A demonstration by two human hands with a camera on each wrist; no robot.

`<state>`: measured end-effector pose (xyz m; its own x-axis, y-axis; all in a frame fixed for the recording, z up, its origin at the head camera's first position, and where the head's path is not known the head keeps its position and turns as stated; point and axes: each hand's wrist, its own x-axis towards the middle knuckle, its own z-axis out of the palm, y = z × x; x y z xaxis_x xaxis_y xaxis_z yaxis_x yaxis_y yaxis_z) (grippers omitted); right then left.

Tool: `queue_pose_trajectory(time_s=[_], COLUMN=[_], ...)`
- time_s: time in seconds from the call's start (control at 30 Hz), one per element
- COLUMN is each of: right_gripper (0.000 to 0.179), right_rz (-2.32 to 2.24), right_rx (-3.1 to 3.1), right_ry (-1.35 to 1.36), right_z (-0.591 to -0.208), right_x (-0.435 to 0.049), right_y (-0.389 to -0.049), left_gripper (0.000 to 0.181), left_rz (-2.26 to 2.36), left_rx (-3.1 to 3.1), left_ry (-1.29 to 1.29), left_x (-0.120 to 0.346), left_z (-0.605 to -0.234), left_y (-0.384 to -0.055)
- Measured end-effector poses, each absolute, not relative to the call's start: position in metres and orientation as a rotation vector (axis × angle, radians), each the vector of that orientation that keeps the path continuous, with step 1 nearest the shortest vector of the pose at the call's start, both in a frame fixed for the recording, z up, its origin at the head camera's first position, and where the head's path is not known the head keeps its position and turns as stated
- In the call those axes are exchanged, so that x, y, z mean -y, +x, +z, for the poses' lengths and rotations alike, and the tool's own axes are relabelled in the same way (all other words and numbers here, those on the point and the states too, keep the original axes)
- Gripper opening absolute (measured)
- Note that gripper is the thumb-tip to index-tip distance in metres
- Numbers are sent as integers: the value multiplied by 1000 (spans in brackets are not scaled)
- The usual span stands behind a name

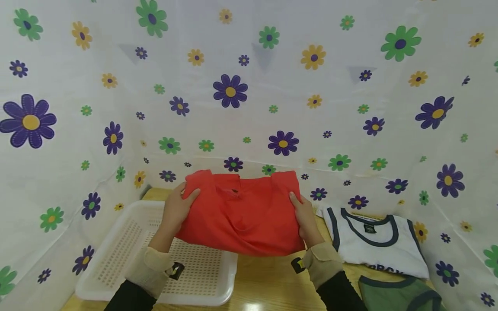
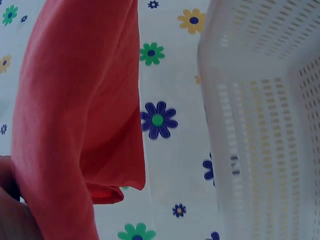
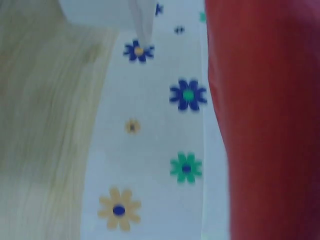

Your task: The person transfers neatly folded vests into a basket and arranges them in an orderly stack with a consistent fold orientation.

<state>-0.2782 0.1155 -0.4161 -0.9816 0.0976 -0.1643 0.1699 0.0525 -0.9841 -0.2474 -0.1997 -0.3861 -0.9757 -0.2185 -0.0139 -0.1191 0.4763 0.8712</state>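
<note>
A red folded shirt point(image 1: 249, 220) hangs in the air in the head view, held at both sides. Its left edge is gripped by my left hand point(image 1: 177, 209), thumb on the near face. At the opposite edge my right hand point(image 1: 304, 216) grips the cloth the same way. The fingers behind the fabric are hidden. In the left wrist view the red cloth point(image 2: 65, 110) fills the left side, with part of the hand at the lower left corner. The right wrist view shows only the red cloth point(image 3: 270, 120), no fingers.
A white perforated basket point(image 1: 89, 276) stands on the wooden table point(image 1: 272, 285) at left, partly beneath the shirt. On the right lie a folded white shirt with dark trim point(image 1: 373, 255) and a green one point(image 1: 389, 296). Flower-print cloth point(image 1: 249, 121) hangs behind and along the sides.
</note>
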Motion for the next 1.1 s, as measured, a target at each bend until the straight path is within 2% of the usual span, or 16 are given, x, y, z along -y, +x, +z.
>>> queue_pose_trajectory(time_s=[0.33, 0.77, 1.1], right_gripper=[45, 45, 45], right_rz=[-2071, -2062, -1970], right_rx=[-2177, -2118, -2185], right_ry=[231, 112, 86], right_z=[-424, -444, -451], right_x=[-58, -3, 22], right_y=[-265, -249, -240], left_gripper=[70, 68, 74], left_rz=[-1575, -1481, -1523], left_rx=[2658, 2723, 2750], left_ry=[390, 442, 519], left_x=[257, 318, 341], left_z=[-393, -419, -430], left_y=[-213, -190, -180])
